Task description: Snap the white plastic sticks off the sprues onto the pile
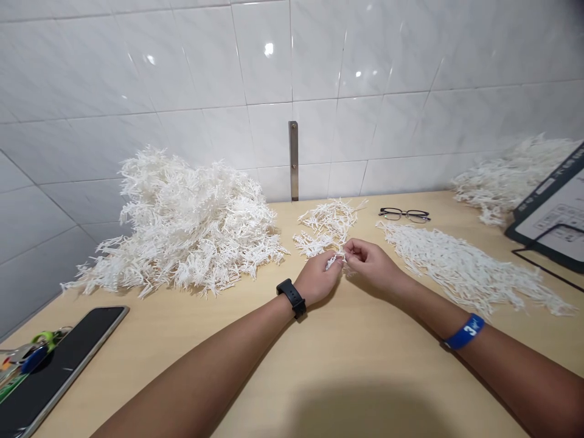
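Observation:
Near the middle of the wooden table, my left hand, with a black watch at the wrist, is closed on a small bunch of thin white branching strands. My right hand, wearing a blue wristband, pinches at the same strands from the right, fingertips close to the left thumb. Part of the bunch is hidden by the fingers. Just beyond both hands lie small loose clusters of white strands. A tall tangled heap of white strands rises to the left. To the right spreads a flatter layer of strands.
Eyeglasses rest near the back wall. Another white pile stands at the far right, beside a dark-framed board. A phone with keys on it lies at the left. A metal bracket is fixed to the tiled wall.

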Demonstrator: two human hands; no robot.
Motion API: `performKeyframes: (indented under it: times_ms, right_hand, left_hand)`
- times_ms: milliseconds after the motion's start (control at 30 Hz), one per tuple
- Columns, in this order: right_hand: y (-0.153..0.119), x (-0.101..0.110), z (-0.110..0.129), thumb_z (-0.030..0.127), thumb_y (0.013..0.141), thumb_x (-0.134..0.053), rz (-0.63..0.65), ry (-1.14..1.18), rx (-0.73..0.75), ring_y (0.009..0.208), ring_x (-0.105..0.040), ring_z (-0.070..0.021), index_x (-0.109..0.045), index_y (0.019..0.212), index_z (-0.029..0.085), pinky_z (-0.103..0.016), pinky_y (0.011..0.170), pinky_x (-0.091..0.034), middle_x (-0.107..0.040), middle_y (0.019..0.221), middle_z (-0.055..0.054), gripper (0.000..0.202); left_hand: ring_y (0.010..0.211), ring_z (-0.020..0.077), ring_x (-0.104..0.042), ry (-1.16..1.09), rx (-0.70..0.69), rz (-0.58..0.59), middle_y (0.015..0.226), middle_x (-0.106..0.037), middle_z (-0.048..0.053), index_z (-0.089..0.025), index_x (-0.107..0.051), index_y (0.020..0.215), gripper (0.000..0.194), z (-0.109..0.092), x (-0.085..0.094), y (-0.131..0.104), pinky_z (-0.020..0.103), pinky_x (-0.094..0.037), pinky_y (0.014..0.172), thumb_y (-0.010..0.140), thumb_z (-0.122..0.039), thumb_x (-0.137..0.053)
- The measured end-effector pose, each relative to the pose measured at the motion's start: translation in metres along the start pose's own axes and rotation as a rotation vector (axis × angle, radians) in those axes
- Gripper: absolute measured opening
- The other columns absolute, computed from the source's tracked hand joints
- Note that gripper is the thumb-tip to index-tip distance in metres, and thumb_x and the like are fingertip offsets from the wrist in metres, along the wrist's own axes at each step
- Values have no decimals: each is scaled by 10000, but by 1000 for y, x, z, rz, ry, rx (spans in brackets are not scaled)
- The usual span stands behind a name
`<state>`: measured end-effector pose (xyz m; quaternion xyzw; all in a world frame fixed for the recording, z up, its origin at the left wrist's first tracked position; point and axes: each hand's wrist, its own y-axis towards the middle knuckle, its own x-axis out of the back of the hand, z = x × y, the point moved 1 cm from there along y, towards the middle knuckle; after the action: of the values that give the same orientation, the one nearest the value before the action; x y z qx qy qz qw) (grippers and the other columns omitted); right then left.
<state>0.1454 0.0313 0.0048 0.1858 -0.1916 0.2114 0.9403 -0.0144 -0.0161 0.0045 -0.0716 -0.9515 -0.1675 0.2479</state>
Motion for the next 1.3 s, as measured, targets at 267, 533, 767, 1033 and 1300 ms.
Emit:
performKeyframes:
  times_ms: [267,533,767,1033,1300]
  right_hand:
    - [-3,9,5,209,763,-495,324,-163,63,612,-349,-100,-435,672,183,-234,560,-285,-405,644,39,112]
    - [-5,8,9,181,734,-467,313,-106,81,590,-320,-97,-400,597,181,-245,552,-244,-370,608,42,153]
    - [-7,2,3,194,725,-524,420,510,-147,511,-307,-90,-424,601,188,-248,515,-245,-369,541,49,160]
    - [-7,5,-1,227,755,-554,445,588,-163,497,-289,-91,-438,619,185,-243,503,-226,-371,530,46,183]
    - [-7,6,1,254,751,-545,438,604,-187,498,-235,-92,-431,634,190,-256,510,-185,-346,530,50,175]
  left_hand:
    - [662,129,-443,41,4,47,655,-505,-21,-171,-488,683,271,0,-1,-3,244,-331,625,887,-327,-404]
    - [678,137,-481,55,-19,91,680,-559,-6,-162,-530,695,262,-3,0,-3,248,-374,654,886,-294,-407]
    - [874,192,-590,-69,-124,181,910,-685,63,-161,-639,866,342,-12,4,-5,299,-466,842,944,-367,-377]
    - [888,202,-590,-93,-122,184,910,-686,73,-153,-646,897,373,-13,3,-6,313,-475,868,947,-408,-379]
    - [871,185,-574,-114,-172,155,927,-661,70,-147,-590,896,304,-15,3,-6,290,-452,845,946,-344,-364]
